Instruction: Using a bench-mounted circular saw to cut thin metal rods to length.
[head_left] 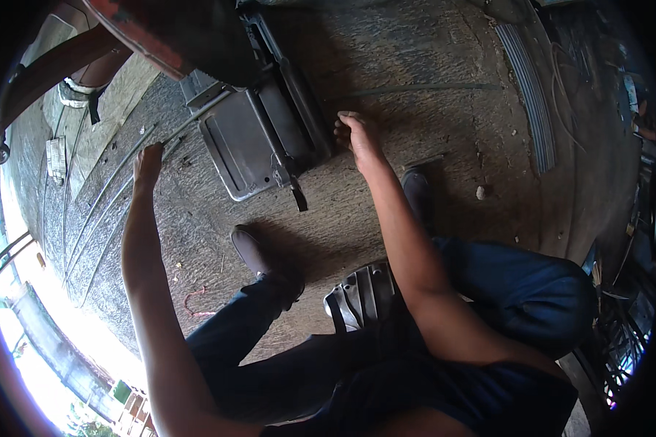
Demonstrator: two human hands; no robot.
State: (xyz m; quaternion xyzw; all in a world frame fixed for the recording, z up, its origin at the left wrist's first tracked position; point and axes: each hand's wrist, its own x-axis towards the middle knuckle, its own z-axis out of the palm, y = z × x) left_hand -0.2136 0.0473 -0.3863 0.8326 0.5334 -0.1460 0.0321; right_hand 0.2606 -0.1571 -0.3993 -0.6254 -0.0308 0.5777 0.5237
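Observation:
My left hand point(147, 164) is closed around a thin metal rod point(113, 198), whose one end runs up toward the machine. Between my hands stands a cut-off saw with a grey metal base point(235, 146) and a dark round guard point(168, 33) with a red edge. A screw clamp bar point(268, 131) with a small crank lies along the base. To the right of the base, my right hand point(359, 142) hangs with its fingers loosely curled, and nothing shows in it. What the saw's blade touches is hidden under the guard.
Another long thin rod point(423, 87) lies on the rough floor, right of the saw. Farther right is a ribbed metal strip point(526, 98). A pale block point(56, 160) lies at left. Another person's foot point(80, 93) appears upper left. My shoes point(249, 249) flank the floor before the saw.

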